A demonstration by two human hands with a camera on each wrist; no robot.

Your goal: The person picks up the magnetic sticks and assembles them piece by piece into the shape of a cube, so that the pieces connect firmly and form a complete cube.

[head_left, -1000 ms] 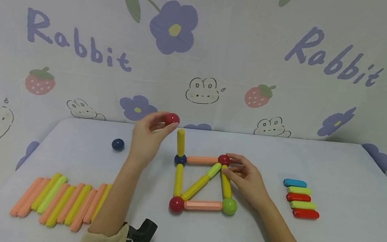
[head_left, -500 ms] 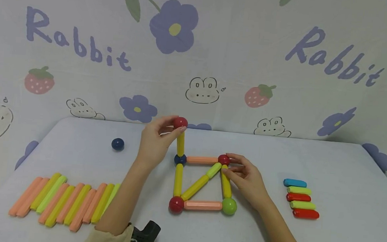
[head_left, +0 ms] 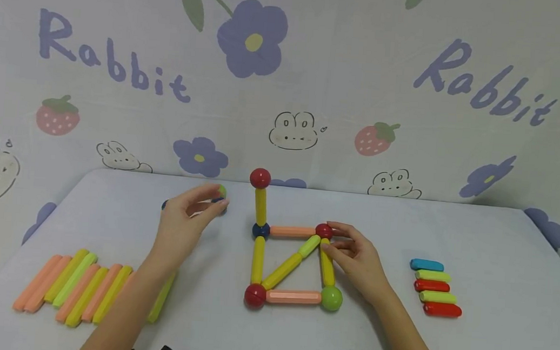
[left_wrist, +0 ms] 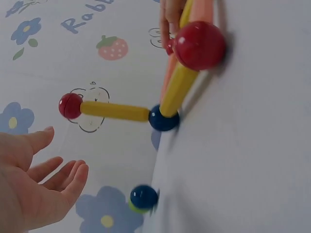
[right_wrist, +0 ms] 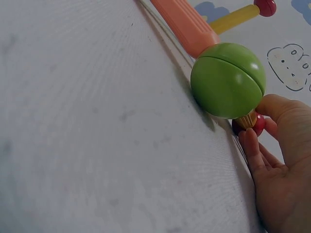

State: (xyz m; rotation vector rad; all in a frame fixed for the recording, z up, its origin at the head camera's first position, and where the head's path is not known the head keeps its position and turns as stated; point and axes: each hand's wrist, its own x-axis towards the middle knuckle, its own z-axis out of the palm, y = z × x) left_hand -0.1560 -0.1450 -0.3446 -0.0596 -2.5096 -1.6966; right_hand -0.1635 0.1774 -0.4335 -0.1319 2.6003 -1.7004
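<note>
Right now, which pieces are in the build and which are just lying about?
In the build:
four-sided ball-and-stick frame
upright yellow stick
red ball atop it

Loose, possibly spares:
long orange, yellow and lime sticks, left
short blue, lime and red sticks, right
loose dark blue balls
loose green ball

Your white tabletop [head_left: 508, 256] carries long sticks [head_left: 87, 297] towards its left edge, five short sticks [head_left: 432, 286] towards its right, and a ball-and-stick frame [head_left: 283, 271] between. Towards the far edge lie a dark blue ball [left_wrist: 144, 196], a green ball [head_left: 222, 190] beside it, and another blue ball [head_left: 164, 205], mostly hidden.
</note>
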